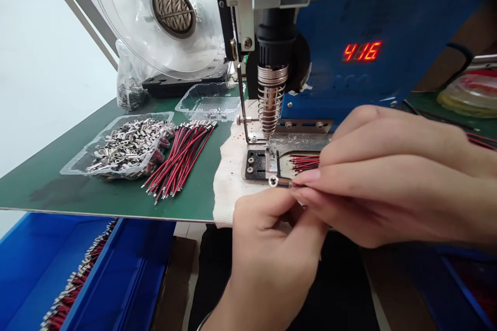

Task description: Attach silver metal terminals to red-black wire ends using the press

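My right hand pinches a small metal connector with a red and black wire, and several more red and black wires run under its fingers. The connector's round end sits just in front of the metal fixture block under the soldering iron tip. My left hand is curled closed right below the connector, its fingertips touching or nearly touching the wire; what it grips is hidden.
A clear tray of metal connectors and a pile of red and black wires lie on the green mat. The blue machine shows 416 on its display. Blue bins with finished wires sit below. A clear solder spool stands behind.
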Demonstrator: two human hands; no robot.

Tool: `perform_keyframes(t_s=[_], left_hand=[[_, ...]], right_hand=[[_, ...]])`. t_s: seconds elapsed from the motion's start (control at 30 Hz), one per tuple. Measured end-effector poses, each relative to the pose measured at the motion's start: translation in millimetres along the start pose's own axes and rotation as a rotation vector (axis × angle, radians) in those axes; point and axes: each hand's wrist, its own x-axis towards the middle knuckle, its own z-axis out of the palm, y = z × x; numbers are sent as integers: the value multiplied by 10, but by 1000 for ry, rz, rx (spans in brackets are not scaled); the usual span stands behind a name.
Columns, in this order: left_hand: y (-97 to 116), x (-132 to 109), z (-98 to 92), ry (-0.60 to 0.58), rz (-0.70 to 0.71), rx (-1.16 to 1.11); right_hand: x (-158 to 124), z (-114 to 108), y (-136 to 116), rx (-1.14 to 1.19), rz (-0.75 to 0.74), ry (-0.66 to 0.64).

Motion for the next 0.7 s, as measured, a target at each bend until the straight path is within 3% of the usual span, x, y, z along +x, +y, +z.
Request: perform_keyframes(t_s=[0.17, 0.3, 0.37, 0.43, 0.57, 0.63, 0.7], left_hand=[[42, -56, -6, 155, 52, -50], [90, -84, -346, 454, 43, 82], [130, -45, -631, 550, 87, 357], [196, 43, -916, 552, 223, 635], [390, 339, -1289, 581, 112, 1010], [461, 520, -1379, 550, 39, 1117], [487, 691, -1439, 587, -65, 1208]], right_hand=[[99, 106, 22, 102, -20, 72], [89, 166, 255, 59, -167, 75], [55, 170, 406, 67, -289, -41], [19, 159, 539, 102, -292, -226], [4, 101, 676, 157, -160, -610], [36, 59, 681, 121, -105, -727], [75, 25, 664, 96, -89, -766]])
